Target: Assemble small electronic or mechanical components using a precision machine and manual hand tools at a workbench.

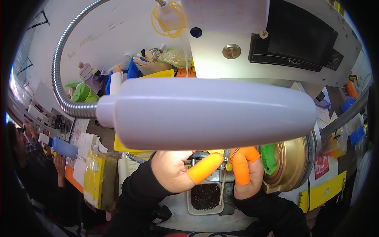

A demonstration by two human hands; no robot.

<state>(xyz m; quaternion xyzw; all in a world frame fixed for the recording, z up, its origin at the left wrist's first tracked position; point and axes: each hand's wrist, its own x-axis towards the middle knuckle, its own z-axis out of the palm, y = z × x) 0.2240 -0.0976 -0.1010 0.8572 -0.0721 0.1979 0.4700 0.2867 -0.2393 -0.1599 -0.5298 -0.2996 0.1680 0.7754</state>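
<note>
My left hand (170, 170) reaches in from the left, its thumb in an orange finger cot and pressed against a small metal fixture (225, 159). Facing it, my right hand (246, 173) has its orange-covered fingers bent together at the same fixture. A thin metal piece shows by the right fingertips, too small to name. What either hand grips is mostly covered by the fingers and the lamp head. Just below the hands sits a white tray (190, 205) of fine dark wire-like pieces. A thin pale stick (222, 189) leans at the tray's right side.
A white lamp head (217, 112) on a bendy metal neck (58, 63) hangs over the work. Right of my hands is a round brass-coloured machine part (290, 164) with a green ring. A yellow box (92, 179) stands left. Another person (33, 170) sits at far left.
</note>
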